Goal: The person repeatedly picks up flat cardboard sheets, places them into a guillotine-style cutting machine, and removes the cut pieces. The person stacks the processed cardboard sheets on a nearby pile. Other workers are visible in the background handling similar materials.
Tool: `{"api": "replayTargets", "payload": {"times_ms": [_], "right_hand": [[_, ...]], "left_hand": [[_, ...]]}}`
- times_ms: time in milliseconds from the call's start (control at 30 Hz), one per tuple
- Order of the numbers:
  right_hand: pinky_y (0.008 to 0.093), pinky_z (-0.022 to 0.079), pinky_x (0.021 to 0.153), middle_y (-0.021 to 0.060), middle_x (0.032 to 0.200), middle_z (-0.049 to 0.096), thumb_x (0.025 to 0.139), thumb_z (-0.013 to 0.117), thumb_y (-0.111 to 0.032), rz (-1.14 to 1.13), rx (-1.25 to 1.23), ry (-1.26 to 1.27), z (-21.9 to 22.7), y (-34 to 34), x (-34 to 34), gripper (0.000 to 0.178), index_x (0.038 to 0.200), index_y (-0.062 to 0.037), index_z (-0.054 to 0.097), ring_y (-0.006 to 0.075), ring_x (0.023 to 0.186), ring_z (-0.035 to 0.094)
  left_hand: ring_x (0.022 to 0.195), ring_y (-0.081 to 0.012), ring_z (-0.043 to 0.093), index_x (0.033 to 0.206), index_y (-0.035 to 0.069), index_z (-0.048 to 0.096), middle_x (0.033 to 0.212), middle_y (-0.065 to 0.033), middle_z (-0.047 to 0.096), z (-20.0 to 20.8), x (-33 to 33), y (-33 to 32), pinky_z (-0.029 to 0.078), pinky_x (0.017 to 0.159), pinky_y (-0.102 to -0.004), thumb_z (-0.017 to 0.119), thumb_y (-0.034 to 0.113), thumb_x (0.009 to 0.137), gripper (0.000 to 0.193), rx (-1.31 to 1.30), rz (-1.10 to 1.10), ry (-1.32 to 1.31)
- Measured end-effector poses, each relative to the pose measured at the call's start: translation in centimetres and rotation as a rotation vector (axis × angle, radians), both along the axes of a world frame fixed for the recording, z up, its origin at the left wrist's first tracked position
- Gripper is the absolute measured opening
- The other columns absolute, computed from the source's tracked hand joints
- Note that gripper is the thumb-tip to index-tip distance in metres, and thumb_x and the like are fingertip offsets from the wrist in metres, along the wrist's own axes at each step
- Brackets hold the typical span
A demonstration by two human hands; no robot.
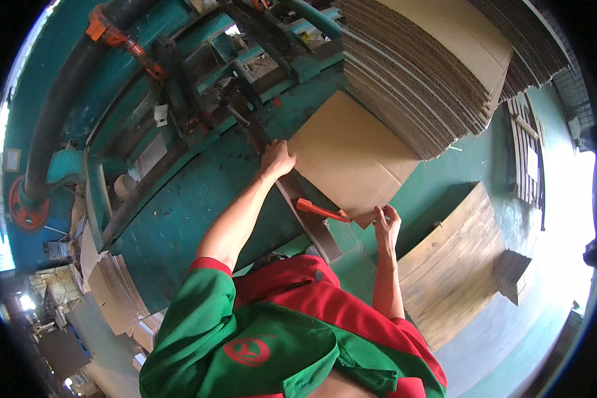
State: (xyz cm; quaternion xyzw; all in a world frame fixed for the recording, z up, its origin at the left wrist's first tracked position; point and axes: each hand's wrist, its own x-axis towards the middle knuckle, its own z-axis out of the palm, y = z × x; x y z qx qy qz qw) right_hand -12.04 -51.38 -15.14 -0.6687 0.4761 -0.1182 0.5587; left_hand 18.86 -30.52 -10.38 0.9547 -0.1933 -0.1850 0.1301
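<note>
The left hand (278,159) curls at the left corner of a flat brown corrugated-cardboard sheet (355,149), its grip unclear. The sheet looks light, stiff, creasable, likely best held by opposite edges. An orange-red handle (322,209) crowds its near edge; the right hand (387,224) pinches the near corner; a tall brown cardboard stack (411,73) stands close beyond.

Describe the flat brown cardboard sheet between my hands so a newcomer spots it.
Find the tall brown corrugated cardboard stack at upper right. Below-left of it, the flat brown cardboard sheet lies between the bare left hand and bare right hand. Unlike the many-layered stack, it's one sheet.
</note>
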Motion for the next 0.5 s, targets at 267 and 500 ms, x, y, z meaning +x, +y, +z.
{"api": "replayTargets", "payload": {"times_ms": [267,500], "right_hand": [[0.0292,0.050,0.073,0.0034,0.092,0.063,0.089,0.066,-0.015,-0.248,0.392,-0.236,5.5,-0.5,-1.6,0.025,0.110,-0.0024,0.061,0.0146,0.082,0.060],[0.0367,0.047,0.090,0.0134,0.123,0.054,0.095,0.056,-0.015,-0.199,0.441,-0.466,12.2,8.2,-4.6,0.047,0.138,-0.0100,0.038,0.0220,0.109,0.054]], "left_hand": [[0.089,-0.0374,0.067,0.098,-0.003,0.067,0.100,-0.0245,0.068,5.9,-1.9,1.3,0.053,0.079,-0.0474,0.066,0.042,0.080,0.049,-0.332,0.154,-0.003],[0.107,-0.0249,0.058,0.125,0.001,0.049,0.112,-0.0132,0.061,10.0,-11.4,17.3,0.047,0.091,-0.0392,0.078,0.036,0.078,0.065,-0.906,0.242,0.520]]}}
